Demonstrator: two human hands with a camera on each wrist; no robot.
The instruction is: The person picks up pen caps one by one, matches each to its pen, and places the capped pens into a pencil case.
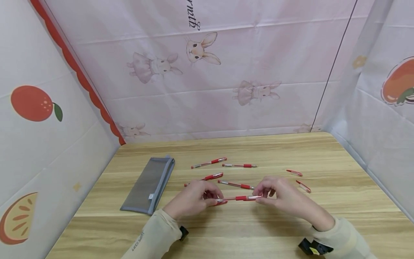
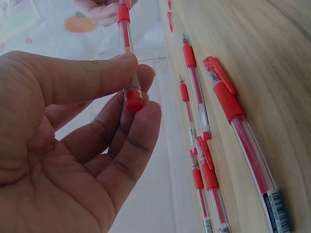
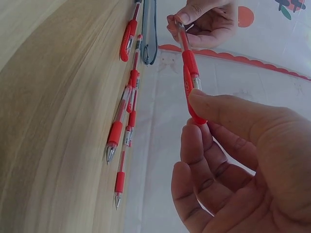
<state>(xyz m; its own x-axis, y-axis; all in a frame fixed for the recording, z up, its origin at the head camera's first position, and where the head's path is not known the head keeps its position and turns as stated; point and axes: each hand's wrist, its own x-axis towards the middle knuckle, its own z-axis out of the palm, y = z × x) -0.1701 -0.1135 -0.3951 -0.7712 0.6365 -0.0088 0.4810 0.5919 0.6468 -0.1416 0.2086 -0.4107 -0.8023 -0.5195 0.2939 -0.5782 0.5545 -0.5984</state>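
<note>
A clear gel pen with a red grip spans the gap between both hands, raised over the table. Its rear end is pinched between thumb and fingers of my left hand. At the other end, my right hand pinches the red cap, which sits over the tip with its clip along the side. Just beyond lie an uncapped pen and a capped pen, partly hidden by the left hand. Another capped pen lies close by the left hand.
Farther back lie a capped pen and an uncapped pen. Two loose red caps rest right of the right hand. A grey mesh zip pouch lies at the left. Printed cloth walls enclose the wooden table.
</note>
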